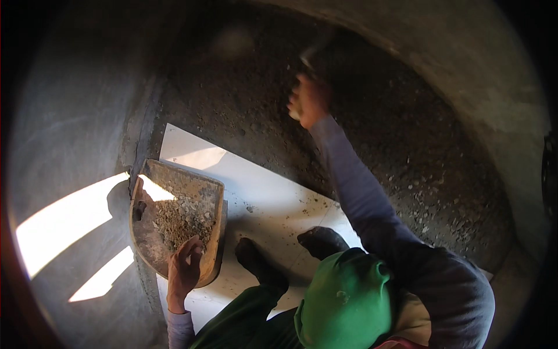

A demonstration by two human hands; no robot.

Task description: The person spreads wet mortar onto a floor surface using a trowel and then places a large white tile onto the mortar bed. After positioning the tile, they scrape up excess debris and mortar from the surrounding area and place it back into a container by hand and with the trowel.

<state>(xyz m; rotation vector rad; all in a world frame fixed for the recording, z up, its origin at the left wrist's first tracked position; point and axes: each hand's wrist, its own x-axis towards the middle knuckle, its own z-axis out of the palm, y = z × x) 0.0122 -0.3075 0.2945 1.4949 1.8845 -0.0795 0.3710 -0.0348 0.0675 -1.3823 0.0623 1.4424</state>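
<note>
My right hand (311,102) is stretched far out over a rough, dark, gravelly floor patch (250,134). It is closed around a hand tool (308,58) with a pale handle and a bent metal neck, like a trowel's; its far end is blurred and dark. My left hand (185,267) hovers at the near end of a worn, D-shaped tub (222,203). Its fingers are loosely bent, with nothing visible in them. Crumbly grey-brown rubble (180,224) lies in the tub, close to the fingertips. Whether that hand touches the tub is unclear.
A white board (250,180) lies under the tub and my dark-covered feet (256,259), with crumbs scattered on it. A smooth grey wall (75,145) rises at left, lit by bright sun patches. Another pale wall (465,75) curves behind. A rounded green cloth shape (349,296) hides the lower middle.
</note>
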